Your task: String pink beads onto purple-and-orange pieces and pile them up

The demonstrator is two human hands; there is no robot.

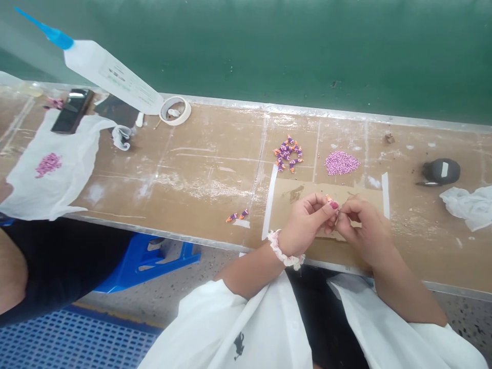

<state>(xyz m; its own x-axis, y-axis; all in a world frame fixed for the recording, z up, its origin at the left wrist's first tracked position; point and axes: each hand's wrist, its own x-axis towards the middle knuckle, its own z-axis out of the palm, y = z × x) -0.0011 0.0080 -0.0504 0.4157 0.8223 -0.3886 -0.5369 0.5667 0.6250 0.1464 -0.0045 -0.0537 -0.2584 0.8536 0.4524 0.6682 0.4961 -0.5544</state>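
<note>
My left hand (307,218), with a white scrunchie (287,250) on the wrist, pinches a small orange-and-pink figure (332,204) between thumb and fingers. Right beside it, the thumb and fingertips of my right hand (361,223) are pressed together; anything between them is too small to make out. Both hands are above a taped-down cardboard sheet (280,210). Beyond them lie a cluster of small purple-and-orange figures (285,151) and a heap of tiny pink bead-like pieces (341,163). Two more purple-and-orange pieces (237,216) rest near the front edge, left of the cardboard.
A white bottle with a blue nozzle (111,77) stands at the left by a tape roll (176,111). Farther left, a phone (72,110) and pink pieces (48,165) lie on white cloth (82,148), near a seated person. A black rounded object (442,171) and crumpled plastic (469,205) are right.
</note>
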